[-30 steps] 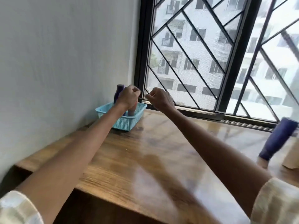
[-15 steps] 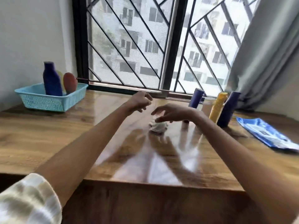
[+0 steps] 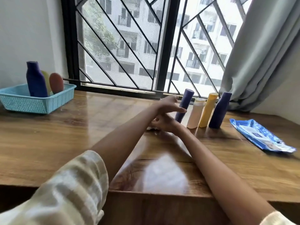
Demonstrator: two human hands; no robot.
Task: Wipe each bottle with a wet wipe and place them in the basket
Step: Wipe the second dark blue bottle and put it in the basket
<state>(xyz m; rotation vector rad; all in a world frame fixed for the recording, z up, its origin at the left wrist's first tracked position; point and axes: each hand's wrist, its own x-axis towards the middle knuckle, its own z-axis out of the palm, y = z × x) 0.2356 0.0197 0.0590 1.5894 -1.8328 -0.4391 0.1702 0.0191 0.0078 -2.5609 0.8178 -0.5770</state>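
Your left forearm crosses over your right hand (image 3: pixel 164 123), so you cannot tell how its fingers lie or whether they hold the white wipe (image 3: pixel 150 128), which shows only as a small scrap. Your left hand (image 3: pixel 169 104) covers the lower part of the nearest blue bottle (image 3: pixel 186 101). In the basket (image 3: pixel 32 103), the yellow-green bottle (image 3: pixel 46 80) is mostly hidden behind the blue one.

Tabletop (image 3: pixel 65 143): basket (image 3: pixel 32 103) holding three bottles, far left; four bottles (image 3: pixel 206 109) upright by window; wipe packet (image 3: pixel 263 137) right; my left hand (image 3: pixel 168 106) open, reaching over my right hand (image 3: pixel 164 124).
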